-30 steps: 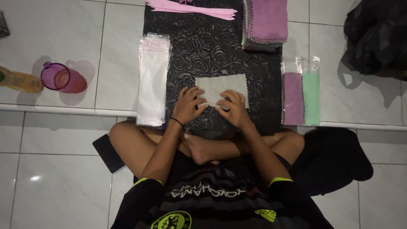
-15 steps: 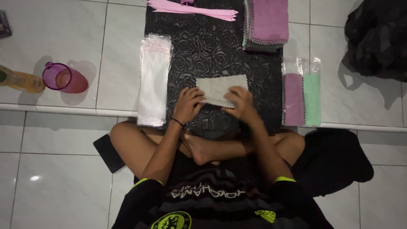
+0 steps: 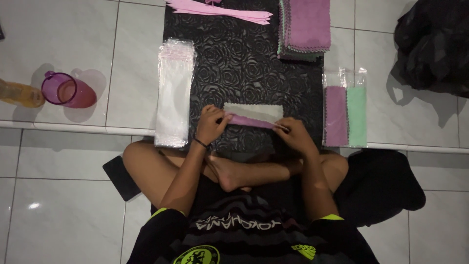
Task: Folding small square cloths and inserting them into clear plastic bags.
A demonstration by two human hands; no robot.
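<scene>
On the near part of the black mat (image 3: 244, 73), embossed with a rose pattern, we hold a small folded cloth (image 3: 254, 115), grey on its far side and pink along its near edge, with pinked zigzag borders. Our left hand (image 3: 211, 124) pinches its left end with curled fingers, and our right hand (image 3: 293, 136) pins its right end, fingers closed narrow over the edge. The cloth lies flat and long, running left to right, just beyond our crossed legs.

Left of the mat, a stack of clear plastic sleeves (image 3: 173, 93) lies glossy and crinkled on the white tiles, its near end close to our left hand. Right of the mat, two bagged cloths, one purple (image 3: 336, 115) and one green (image 3: 357, 115), sit side by side. At the far end lie a pile of pink cloths (image 3: 305, 24) and flat pink strips (image 3: 220, 10). Bare mat stays open between them and our hands. Far left stands a translucent purple jug (image 3: 68, 90).
</scene>
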